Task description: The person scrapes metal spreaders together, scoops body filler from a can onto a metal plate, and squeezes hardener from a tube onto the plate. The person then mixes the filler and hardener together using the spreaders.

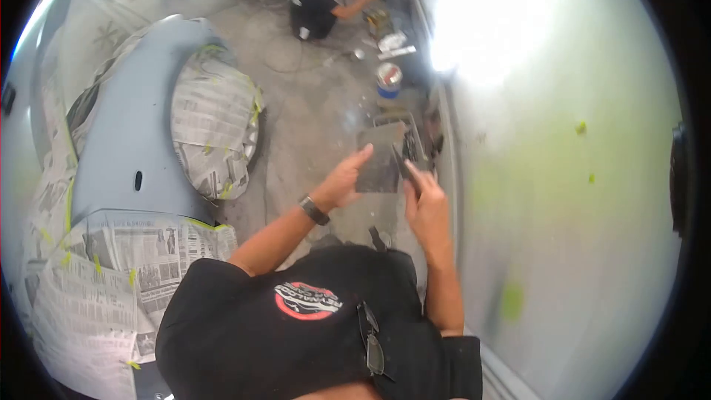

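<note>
A flat grey square board (379, 167) is held out in front of my body by my left hand (341, 184), with the thumb over its left edge and the other fingers underneath. At the board's right edge, my right hand (427, 204) is closed on a dark, narrow flat tool (401, 164). The tool's far end overlaps the board; whether it touches the surface I cannot tell. Its exact kind is too blurred to make out.
On the left stands a grey car fender (129, 115) beside a newspaper-covered wheel (215, 122) and more masking newspaper (148, 252). A can (389, 78) sits on the floor ahead. Further off, another person (315, 4) crouches. A pale wall (563, 200) runs along the right.
</note>
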A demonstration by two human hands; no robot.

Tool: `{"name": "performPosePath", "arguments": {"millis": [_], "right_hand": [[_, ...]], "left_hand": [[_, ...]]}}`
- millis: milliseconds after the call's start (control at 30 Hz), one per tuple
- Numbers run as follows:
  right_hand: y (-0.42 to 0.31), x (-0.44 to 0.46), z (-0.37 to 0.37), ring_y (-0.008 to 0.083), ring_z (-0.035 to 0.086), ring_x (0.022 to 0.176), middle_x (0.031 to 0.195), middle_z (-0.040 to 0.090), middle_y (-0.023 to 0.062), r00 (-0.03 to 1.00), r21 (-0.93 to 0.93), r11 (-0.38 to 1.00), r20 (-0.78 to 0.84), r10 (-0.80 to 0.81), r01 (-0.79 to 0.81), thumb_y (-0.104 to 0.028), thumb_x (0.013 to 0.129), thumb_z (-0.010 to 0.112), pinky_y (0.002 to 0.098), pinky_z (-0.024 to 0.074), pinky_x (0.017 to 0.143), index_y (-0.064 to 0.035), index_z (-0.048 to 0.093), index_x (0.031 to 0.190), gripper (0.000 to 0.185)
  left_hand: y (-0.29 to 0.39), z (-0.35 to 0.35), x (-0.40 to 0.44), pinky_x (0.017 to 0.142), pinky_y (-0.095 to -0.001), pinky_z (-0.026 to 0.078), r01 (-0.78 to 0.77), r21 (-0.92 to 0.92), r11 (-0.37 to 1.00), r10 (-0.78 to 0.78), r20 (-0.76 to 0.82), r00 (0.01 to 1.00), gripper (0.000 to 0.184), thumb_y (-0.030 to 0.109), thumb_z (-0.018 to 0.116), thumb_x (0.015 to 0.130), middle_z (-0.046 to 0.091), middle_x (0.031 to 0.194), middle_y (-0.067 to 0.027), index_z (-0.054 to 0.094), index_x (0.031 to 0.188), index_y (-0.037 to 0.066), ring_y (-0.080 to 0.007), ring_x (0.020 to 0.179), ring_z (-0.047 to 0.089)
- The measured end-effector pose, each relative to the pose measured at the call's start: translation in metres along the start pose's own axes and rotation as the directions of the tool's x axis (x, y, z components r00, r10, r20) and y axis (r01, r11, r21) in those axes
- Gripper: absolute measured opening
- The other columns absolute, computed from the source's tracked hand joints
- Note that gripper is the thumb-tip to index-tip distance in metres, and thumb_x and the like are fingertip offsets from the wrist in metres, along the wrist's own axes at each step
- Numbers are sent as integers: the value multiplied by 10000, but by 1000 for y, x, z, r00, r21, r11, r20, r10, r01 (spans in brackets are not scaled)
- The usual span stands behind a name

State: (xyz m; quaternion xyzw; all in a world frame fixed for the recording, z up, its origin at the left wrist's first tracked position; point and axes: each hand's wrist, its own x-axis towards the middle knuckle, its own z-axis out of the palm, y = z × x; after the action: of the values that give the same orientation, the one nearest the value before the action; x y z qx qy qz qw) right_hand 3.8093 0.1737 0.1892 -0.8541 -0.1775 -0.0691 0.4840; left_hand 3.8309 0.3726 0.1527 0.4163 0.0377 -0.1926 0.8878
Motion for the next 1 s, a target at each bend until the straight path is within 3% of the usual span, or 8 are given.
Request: {"name": "performPosePath", "arguments": {"millis": [133, 233, 333, 533, 667, 800, 933, 1000], "right_hand": [[-30, -12, 31, 391, 682, 842, 1025, 690, 204, 983, -123, 975, 28, -184, 186, -20, 956, 578, 458, 544, 732, -60, 670, 1279, 338], [-12, 22, 36, 365, 698, 852, 956, 703, 240, 993, 57, 995, -91, -74, 80, -114, 1013, 553, 445, 534, 749, 66, 644, 1208, 281], [-40, 2, 35, 368, 715, 878, 964, 710, 259, 987, 74, 984, 6, -163, 163, -141, 1034, 537, 440, 546, 775, 106, 641, 1148, 291], [-47, 43, 35, 421, 704, 915, 998, 709, 289, 998, 196, 979, 11, 59, -60, -158, 1015, 565, 452, 538, 797, 128, 634, 1121, 313], [-66, 0, 61, 459, 686, 885, 987, 703, 302, 930, 34, 933, 67, -360, 359, -169, 1033, 553, 457, 531, 789, 133, 635, 1082, 317], [-58, 55, 55, 469, 669, 905, 969, 674, 316, 995, 311, 945, 45, 88, -97, -147, 994, 585, 470, 516, 812, 124, 646, 1055, 285], [-64, 4, 76, 456, 679, 847, 919, 696, 284, 910, 41, 912, 70, -410, 408, -187, 1027, 578, 458, 522, 756, 132, 652, 1069, 330], [-60, 20, 78, 464, 679, 829, 909, 696, 290, 962, 55, 962, 48, -269, 266, -206, 1017, 583, 469, 527, 736, 120, 653, 1067, 337]], "left_hand": [[-2, 18, 20, 1083, -362, 463, -268, -170, 948, 272, 0, 962, 726, 640, 309, 1067, 629, 1284, -63, 502, 1428, 40, -163, 1226, 575], [-36, 38, 15, 1082, -254, 382, -482, 465, 743, 601, -145, 786, 697, 595, 308, 1092, 568, 1282, -8, 486, 1459, 30, -95, 1212, 503], [-8, 18, 24, 1092, -262, 367, -320, -108, 941, 310, -95, 946, 767, 651, 327, 1066, 528, 1380, -22, 473, 1488, 27, -110, 1236, 490], [-4, 23, 4, 1007, -238, 462, -493, -5, 870, 489, -122, 864, 642, 581, 372, 1080, 587, 1293, 21, 495, 1455, 75, -39, 1112, 549], [16, -17, 11, 1071, -274, 426, -476, -79, 876, 468, -107, 877, 647, 591, 357, 1080, 589, 1310, -19, 522, 1411, 61, -92, 1181, 543], [24, 23, -31, 1072, -256, 394, -535, 156, 830, 553, -112, 826, 733, 640, 334, 1067, 568, 1318, -9, 504, 1453, 41, -68, 1209, 501], [18, -17, -7, 1122, -294, 370, -403, 5, 915, 398, -161, 903, 709, 626, 326, 1074, 556, 1394, -26, 511, 1450, 54, -107, 1268, 497], [17, -31, -14, 1113, -298, 387, -377, 121, 918, 392, -151, 907, 670, 621, 336, 1074, 560, 1403, -2, 542, 1418, 84, -78, 1264, 493]]}}
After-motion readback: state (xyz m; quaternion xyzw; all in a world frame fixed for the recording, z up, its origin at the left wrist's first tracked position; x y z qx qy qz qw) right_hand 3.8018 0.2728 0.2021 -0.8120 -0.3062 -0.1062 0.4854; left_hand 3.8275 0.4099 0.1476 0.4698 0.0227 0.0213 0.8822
